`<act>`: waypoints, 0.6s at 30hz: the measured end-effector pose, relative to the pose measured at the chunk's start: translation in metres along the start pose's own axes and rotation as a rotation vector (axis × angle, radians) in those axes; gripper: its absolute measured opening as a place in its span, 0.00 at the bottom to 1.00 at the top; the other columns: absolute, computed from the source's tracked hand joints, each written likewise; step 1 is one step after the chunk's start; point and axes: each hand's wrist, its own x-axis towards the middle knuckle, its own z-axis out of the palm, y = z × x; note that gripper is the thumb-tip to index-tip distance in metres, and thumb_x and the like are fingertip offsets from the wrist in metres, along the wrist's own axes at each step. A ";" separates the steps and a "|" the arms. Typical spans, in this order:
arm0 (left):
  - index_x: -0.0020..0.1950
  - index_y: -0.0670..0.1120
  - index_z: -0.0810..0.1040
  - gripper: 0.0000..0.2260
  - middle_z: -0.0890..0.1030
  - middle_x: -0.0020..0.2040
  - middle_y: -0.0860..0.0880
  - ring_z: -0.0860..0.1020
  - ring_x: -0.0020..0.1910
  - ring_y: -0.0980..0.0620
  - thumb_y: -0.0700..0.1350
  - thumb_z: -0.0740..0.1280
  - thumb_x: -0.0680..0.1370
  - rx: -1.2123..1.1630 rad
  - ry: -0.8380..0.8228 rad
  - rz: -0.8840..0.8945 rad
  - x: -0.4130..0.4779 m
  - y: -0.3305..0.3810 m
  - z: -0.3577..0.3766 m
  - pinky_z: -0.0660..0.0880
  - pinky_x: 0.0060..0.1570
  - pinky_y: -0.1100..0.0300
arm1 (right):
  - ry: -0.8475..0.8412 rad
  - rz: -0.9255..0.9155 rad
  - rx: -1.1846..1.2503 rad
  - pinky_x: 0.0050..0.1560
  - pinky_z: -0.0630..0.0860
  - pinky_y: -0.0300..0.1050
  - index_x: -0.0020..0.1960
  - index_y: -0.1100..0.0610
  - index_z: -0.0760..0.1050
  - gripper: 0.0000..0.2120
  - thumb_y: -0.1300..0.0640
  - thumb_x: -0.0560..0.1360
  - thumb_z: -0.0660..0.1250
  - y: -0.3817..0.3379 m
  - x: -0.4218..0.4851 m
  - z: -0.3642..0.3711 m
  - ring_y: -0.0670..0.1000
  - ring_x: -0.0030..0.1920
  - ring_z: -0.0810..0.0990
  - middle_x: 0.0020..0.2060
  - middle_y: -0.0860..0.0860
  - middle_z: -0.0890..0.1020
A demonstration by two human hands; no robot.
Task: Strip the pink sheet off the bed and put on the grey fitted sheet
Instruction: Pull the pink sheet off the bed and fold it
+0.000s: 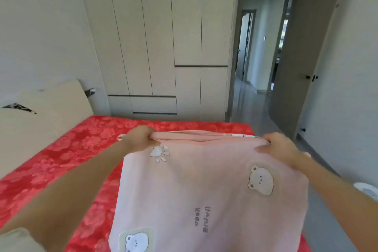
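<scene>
The pink sheet (204,186), printed with bears and a paw, is folded over and held out in front of me above the bed. My left hand (139,138) grips its far left corner. My right hand (280,149) grips its far right corner. Both arms are stretched forward. Under the sheet lies the bare red flowered mattress (67,161). No grey fitted sheet is in view.
A beige headboard (47,106) lines the wall on the left. Tall pale wardrobe doors (163,43) stand behind the bed. An open grey door (302,63) leads to a corridor at the right. A white round object (366,189) sits on the grey floor at the right.
</scene>
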 end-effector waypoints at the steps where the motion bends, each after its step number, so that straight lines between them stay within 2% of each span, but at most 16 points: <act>1: 0.35 0.47 0.70 0.12 0.73 0.35 0.51 0.72 0.41 0.49 0.48 0.70 0.74 -0.015 0.147 0.003 0.019 0.009 -0.050 0.62 0.33 0.57 | 0.166 -0.034 -0.030 0.34 0.64 0.44 0.32 0.52 0.70 0.14 0.51 0.71 0.72 -0.019 0.022 -0.046 0.55 0.40 0.76 0.31 0.49 0.75; 3: 0.37 0.45 0.72 0.10 0.74 0.36 0.47 0.73 0.39 0.45 0.46 0.69 0.74 -0.054 0.476 0.023 0.043 0.035 -0.165 0.62 0.31 0.56 | 0.545 -0.099 -0.034 0.34 0.64 0.46 0.32 0.54 0.71 0.14 0.52 0.72 0.70 -0.063 0.047 -0.151 0.57 0.39 0.76 0.32 0.53 0.77; 5: 0.38 0.43 0.73 0.09 0.74 0.35 0.45 0.72 0.37 0.44 0.45 0.69 0.74 -0.049 0.813 0.064 0.045 0.064 -0.268 0.59 0.32 0.55 | 0.935 -0.176 0.025 0.40 0.68 0.49 0.38 0.57 0.77 0.09 0.53 0.73 0.69 -0.100 0.046 -0.245 0.61 0.41 0.77 0.37 0.59 0.81; 7: 0.39 0.43 0.74 0.08 0.73 0.34 0.46 0.71 0.37 0.44 0.45 0.69 0.74 -0.042 1.028 0.119 0.028 0.084 -0.338 0.59 0.36 0.56 | 1.166 -0.253 0.091 0.44 0.70 0.51 0.44 0.57 0.80 0.09 0.52 0.73 0.68 -0.123 0.027 -0.306 0.63 0.44 0.78 0.40 0.60 0.82; 9: 0.38 0.45 0.75 0.08 0.74 0.33 0.47 0.72 0.38 0.43 0.46 0.69 0.74 0.001 1.114 0.178 0.007 0.089 -0.369 0.61 0.44 0.54 | 1.205 -0.294 0.086 0.44 0.70 0.51 0.45 0.56 0.80 0.09 0.51 0.73 0.69 -0.131 0.005 -0.335 0.62 0.44 0.78 0.40 0.58 0.82; 12: 0.38 0.45 0.74 0.09 0.74 0.32 0.48 0.75 0.37 0.43 0.47 0.70 0.75 0.068 1.101 0.240 -0.020 0.076 -0.364 0.62 0.51 0.51 | 1.150 -0.333 0.008 0.37 0.67 0.46 0.37 0.50 0.78 0.07 0.49 0.72 0.70 -0.133 -0.028 -0.331 0.59 0.40 0.77 0.34 0.52 0.81; 14: 0.38 0.45 0.73 0.10 0.73 0.30 0.49 0.75 0.36 0.43 0.46 0.69 0.76 0.052 1.033 0.258 -0.038 0.068 -0.345 0.60 0.48 0.54 | 1.116 -0.371 -0.014 0.37 0.66 0.45 0.36 0.48 0.77 0.06 0.51 0.71 0.70 -0.132 -0.046 -0.315 0.57 0.39 0.77 0.34 0.50 0.81; 16: 0.37 0.47 0.71 0.10 0.70 0.27 0.51 0.72 0.34 0.43 0.45 0.69 0.76 0.037 0.943 0.276 -0.058 0.063 -0.325 0.58 0.45 0.56 | 1.086 -0.370 -0.053 0.40 0.69 0.46 0.40 0.54 0.80 0.04 0.55 0.72 0.70 -0.126 -0.060 -0.296 0.57 0.41 0.79 0.38 0.52 0.83; 18: 0.38 0.47 0.70 0.09 0.69 0.27 0.53 0.69 0.33 0.44 0.45 0.68 0.77 0.050 0.834 0.283 -0.080 0.057 -0.303 0.58 0.40 0.57 | 1.022 -0.372 -0.128 0.39 0.72 0.48 0.39 0.58 0.80 0.07 0.55 0.72 0.69 -0.115 -0.075 -0.276 0.59 0.40 0.79 0.36 0.54 0.83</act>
